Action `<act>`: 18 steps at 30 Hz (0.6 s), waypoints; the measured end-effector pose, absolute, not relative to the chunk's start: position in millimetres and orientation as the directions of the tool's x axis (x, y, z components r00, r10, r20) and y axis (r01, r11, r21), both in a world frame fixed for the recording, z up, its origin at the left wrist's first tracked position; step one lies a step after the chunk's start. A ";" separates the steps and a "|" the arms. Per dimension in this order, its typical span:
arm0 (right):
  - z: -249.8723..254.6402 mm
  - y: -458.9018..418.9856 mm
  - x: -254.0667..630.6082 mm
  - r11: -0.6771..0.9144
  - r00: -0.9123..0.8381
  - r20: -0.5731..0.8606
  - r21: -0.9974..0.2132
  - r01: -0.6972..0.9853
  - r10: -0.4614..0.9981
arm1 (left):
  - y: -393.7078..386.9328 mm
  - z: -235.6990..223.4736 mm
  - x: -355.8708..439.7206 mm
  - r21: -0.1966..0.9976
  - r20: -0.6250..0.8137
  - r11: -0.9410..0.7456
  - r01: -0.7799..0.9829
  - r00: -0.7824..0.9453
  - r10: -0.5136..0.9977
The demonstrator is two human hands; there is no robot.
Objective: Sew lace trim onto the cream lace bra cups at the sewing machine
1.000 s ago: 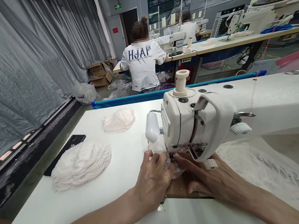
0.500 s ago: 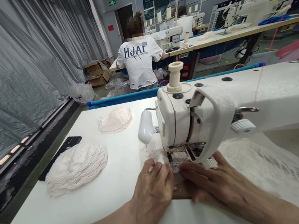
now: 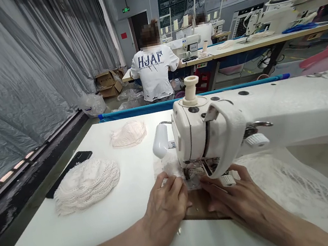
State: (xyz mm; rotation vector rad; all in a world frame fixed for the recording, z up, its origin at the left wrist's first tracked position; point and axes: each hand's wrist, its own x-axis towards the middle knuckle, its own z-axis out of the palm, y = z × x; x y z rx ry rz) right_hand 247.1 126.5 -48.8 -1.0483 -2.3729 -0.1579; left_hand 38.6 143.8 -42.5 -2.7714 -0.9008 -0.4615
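Observation:
A white sewing machine [image 3: 185, 130] stands before me, with a small piece of white lace [image 3: 194, 180] under its needle area. My left hand [image 3: 168, 206], fingers curled, grips the lace's left side. On the right, my right hand [image 3: 237, 196] has its fingers closed at the lace's other edge, with some fingertips hidden behind the machine's guard and knob. Between the hands a brown plate [image 3: 205, 206] shows in the tabletop. More white lace fabric [image 3: 288, 186] lies beneath the machine's arm, beside my right forearm.
On the white table [image 3: 132, 178] to the left lie a stack of lace cups [image 3: 88, 184], a dark phone [image 3: 81, 156] partly under it, and a pale pink lace cup [image 3: 129, 133]. A white lamp [image 3: 160, 140] sits by the machine head. Co-workers sit at machines farther off.
The lace between my hands has moved slightly away from me, under the machine. More of the brown plate shows, and my fingertips are a little farther apart. The view has shifted slightly.

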 end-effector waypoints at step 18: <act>-53.5 112.9 228.2 0.644 -0.490 0.472 -0.246 0.725 0.733 | 71.6 -25.4 10.1 0.013 0.401 -0.782 0.623 0.713 0.575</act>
